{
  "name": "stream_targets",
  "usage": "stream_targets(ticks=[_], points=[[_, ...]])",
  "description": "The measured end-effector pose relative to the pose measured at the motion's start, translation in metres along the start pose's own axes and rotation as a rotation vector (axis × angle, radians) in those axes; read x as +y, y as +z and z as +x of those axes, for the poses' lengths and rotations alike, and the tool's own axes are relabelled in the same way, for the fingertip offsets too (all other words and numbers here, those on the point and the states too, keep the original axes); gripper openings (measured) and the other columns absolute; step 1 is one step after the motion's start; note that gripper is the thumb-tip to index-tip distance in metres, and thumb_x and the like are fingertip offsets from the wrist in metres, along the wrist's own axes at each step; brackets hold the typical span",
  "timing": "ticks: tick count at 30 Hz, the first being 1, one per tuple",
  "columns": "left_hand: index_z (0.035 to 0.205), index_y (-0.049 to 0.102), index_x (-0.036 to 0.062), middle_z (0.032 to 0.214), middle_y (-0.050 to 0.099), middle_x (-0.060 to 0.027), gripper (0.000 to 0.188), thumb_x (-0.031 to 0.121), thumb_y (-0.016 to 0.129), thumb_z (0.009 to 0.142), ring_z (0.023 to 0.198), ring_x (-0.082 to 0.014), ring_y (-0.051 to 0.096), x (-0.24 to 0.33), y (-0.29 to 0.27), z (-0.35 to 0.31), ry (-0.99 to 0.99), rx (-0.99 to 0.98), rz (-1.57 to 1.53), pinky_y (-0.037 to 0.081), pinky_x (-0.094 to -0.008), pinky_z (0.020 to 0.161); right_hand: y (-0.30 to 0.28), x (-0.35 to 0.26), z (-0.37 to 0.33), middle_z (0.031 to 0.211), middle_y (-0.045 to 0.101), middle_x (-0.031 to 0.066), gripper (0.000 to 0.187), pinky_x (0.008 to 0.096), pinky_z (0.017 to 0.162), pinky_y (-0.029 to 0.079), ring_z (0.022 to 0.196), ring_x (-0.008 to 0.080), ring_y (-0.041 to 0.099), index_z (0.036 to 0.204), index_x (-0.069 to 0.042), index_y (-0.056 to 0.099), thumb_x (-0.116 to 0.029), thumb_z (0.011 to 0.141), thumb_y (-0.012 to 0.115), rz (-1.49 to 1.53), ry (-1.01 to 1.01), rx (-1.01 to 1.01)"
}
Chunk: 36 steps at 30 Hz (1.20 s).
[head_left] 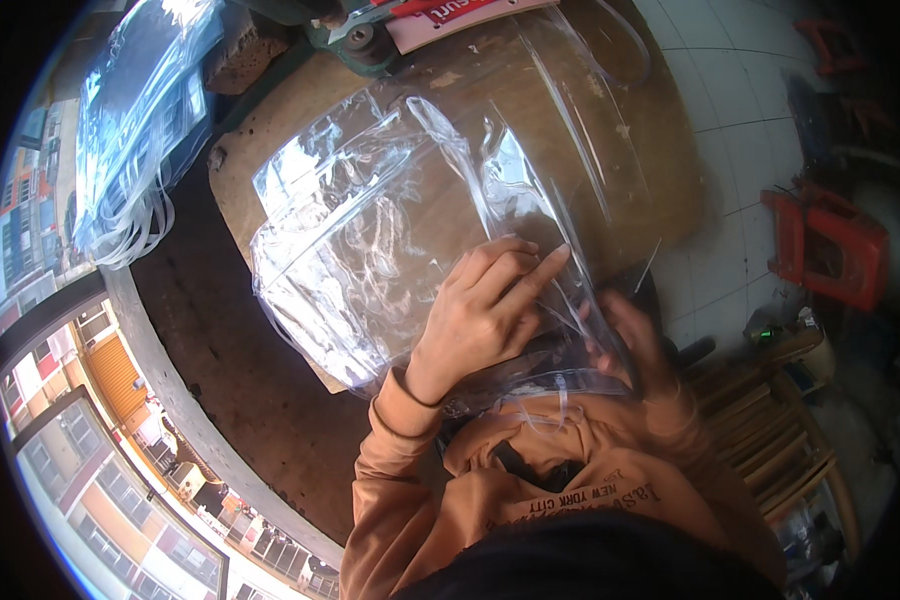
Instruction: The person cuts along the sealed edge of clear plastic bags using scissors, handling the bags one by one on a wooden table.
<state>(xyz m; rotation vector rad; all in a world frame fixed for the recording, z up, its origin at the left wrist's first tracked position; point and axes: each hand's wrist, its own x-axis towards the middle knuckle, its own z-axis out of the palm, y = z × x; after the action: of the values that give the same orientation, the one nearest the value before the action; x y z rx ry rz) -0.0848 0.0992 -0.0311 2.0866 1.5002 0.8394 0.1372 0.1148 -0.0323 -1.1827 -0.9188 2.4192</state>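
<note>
A clear plastic bag [360, 235] lies spread on a worn brown table, creased and shining with reflected light. My left hand [490, 305] rests on the right part of the plastic, its fingers bent and bunched near a raised fold, with the index finger reaching furthest right. Along the near right edge, my right hand [635, 345] is partly blurred and lies behind the plastic. Its fingers close around the lifted edge of the bag. Loose plastic also hangs over the table's near side, against my orange sweatshirt.
A stack of clear plastic bags [150, 130] with looped handles sits at the upper left. Green metal machine parts [365, 45] and a pink-and-red board [460, 22] are at the table's far edge. Red stools [830, 250] and a wooden slatted chair [770, 440] stand on the right.
</note>
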Motion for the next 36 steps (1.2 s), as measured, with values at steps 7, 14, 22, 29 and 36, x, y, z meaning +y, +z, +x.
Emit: stream_targets(ticks=[7, 14, 22, 29, 36], points=[[0.121, 0.059, 0.0079, 0.098, 0.056, -0.0067, 0.059, 0.006, 0.063, 0.062, 0.103, -0.0237, 0.053, -0.001, -0.001, 0.000, 0.024, -0.013, 0.030, 0.046, -0.0355, 0.085, 0.004, -0.005, 0.002, 0.087, 0.043, -0.0020, 0.080, 0.0197, 0.067, 0.035, 0.075, 0.0056, 0.039, 0.108, -0.004, 0.045, -0.061, 0.063, 0.076, -0.131, -0.051, -0.021], [0.120, 0.061, 0.0075, 0.092, 0.055, -0.0065, 0.060, 0.000, 0.059, 0.060, 0.098, -0.0238, 0.054, 0.003, -0.002, 0.003, -0.011, -0.018, -0.050, 0.048, -0.0346, 0.083, 0.006, -0.004, 0.010, 0.088, 0.041, -0.0026, 0.077, 0.0191, 0.067, 0.033, 0.077, 0.0055, 0.038, 0.107, -0.004, 0.045, -0.060, 0.064, 0.076, -0.099, -0.078, -0.021], [0.123, 0.057, 0.0055, 0.095, 0.055, -0.0067, 0.062, 0.005, 0.063, 0.060, 0.100, -0.0220, 0.054, -0.001, -0.002, 0.003, 0.040, -0.048, -0.009, 0.049, -0.0326, 0.082, 0.004, -0.001, 0.008, 0.086, 0.045, -0.0028, 0.073, 0.0185, 0.068, 0.033, 0.077, 0.0050, 0.038, 0.107, -0.004, 0.047, -0.054, 0.065, 0.079, -0.055, -0.068, -0.003], [0.123, 0.057, 0.0080, 0.092, 0.054, -0.0049, 0.060, 0.009, 0.066, 0.063, 0.090, -0.0189, 0.054, 0.000, -0.001, 0.001, 0.049, -0.002, 0.147, 0.043, -0.0292, 0.069, 0.008, -0.008, 0.001, 0.081, 0.047, -0.0035, 0.064, 0.0194, 0.068, 0.035, 0.077, 0.0042, 0.043, 0.108, -0.003, 0.049, -0.042, 0.069, 0.080, -0.045, -0.059, 0.028], [0.128, 0.052, 0.0071, 0.066, 0.051, -0.0051, 0.054, 0.003, 0.064, 0.075, 0.060, -0.0206, 0.051, 0.006, 0.008, 0.005, -0.168, 0.204, 0.191, 0.043, -0.0326, 0.059, -0.002, -0.006, -0.013, 0.076, 0.049, -0.0018, 0.061, 0.0211, 0.059, 0.039, 0.073, 0.0051, 0.045, 0.107, 0.001, 0.051, -0.035, 0.069, 0.082, -0.285, -0.082, -0.078]])
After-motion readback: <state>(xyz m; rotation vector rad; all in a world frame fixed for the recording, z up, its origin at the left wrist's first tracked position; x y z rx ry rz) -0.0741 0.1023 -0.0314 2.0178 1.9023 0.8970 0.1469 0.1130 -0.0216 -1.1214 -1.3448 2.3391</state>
